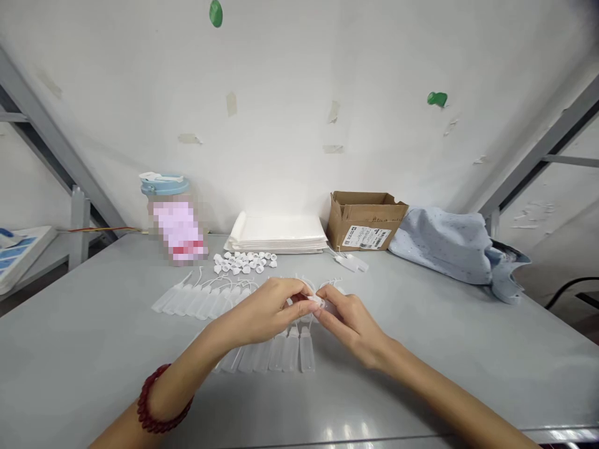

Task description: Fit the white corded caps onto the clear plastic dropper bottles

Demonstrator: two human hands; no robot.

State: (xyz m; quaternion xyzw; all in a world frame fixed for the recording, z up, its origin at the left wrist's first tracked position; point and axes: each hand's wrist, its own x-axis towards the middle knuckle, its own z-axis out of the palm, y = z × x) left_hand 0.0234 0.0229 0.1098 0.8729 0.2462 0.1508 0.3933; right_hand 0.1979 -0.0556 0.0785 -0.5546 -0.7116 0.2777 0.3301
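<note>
Over the middle of the table my left hand [276,308] and my right hand [350,321] meet at the fingertips. Both pinch a small white plastic piece [317,302]; the fingers cover most of it, so its exact shape is hidden. Below the hands lies a row of flat translucent plastic bottles [291,350] with thin white tubes at their necks. Another row of such bottles [187,298] lies to the left, partly behind my left forearm. A few more show between and behind my fingers. Farther back is a pile of small white caps [244,262].
A stack of white sheets [281,234] lies against the wall, beside an open cardboard box [367,219]. Two bottles [349,260] rest before the box. Blue cloth [442,243] is at the right. A blue-lidded container [163,184] and a blurred pink item [180,231] stand left.
</note>
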